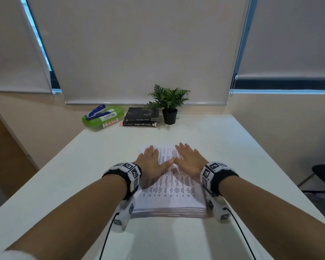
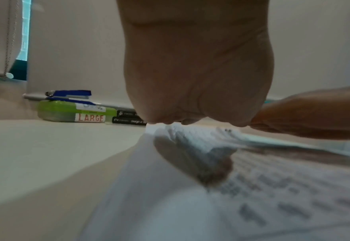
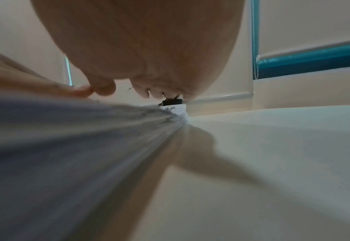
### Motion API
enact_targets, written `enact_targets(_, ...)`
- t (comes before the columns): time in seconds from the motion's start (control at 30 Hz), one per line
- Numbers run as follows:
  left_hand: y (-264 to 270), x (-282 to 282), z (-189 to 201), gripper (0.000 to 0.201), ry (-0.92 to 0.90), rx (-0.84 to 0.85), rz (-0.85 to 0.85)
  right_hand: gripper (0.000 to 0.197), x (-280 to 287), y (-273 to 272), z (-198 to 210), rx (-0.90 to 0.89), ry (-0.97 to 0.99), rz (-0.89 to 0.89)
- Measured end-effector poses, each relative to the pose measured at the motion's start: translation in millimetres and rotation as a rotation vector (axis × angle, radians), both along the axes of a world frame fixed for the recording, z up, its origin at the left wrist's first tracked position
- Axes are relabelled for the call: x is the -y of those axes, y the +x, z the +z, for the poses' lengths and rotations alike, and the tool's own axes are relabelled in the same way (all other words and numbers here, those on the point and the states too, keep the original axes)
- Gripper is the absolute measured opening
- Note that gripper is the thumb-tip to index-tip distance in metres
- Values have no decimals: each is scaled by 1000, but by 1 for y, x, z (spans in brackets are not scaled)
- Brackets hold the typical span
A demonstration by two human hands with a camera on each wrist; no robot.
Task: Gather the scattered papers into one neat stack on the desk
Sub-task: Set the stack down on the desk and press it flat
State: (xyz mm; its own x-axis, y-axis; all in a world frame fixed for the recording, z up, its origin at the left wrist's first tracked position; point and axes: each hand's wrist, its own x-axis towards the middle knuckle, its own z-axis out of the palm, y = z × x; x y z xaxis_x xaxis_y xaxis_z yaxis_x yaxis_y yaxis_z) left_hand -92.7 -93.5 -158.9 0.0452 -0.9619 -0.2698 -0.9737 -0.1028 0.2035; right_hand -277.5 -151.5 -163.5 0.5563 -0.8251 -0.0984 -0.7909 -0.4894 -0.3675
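Thick stack of white printed papers (image 1: 172,194) mid white desk (image 1: 233,147), left hand (image 1: 152,162) and right hand (image 1: 190,160) flat on top, fingers straight, slightly spread.

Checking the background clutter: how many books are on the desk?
2: both black books stacked at the desk's far edge, upper book on lower book, between the green box and potted plant.

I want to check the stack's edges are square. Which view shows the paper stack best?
The head view: the whole paper stack shows under both flat hands. The left wrist view shows blurred print, the right wrist view only its blurred side.
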Motion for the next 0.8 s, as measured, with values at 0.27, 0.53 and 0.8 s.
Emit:
enact_targets(0.27,-8,-49,45,78,-72,-161,14,62,-52,-13,52,-67,31,10)
enact_targets(0.53,-26,-101,-23,84,-40,-85,57,78,-94,-2,-24,-118,57,-42)
enact_targets(0.8,-20,-95,-51,126,-78,86,5,71,-104,6,-29,-218,6,-115)
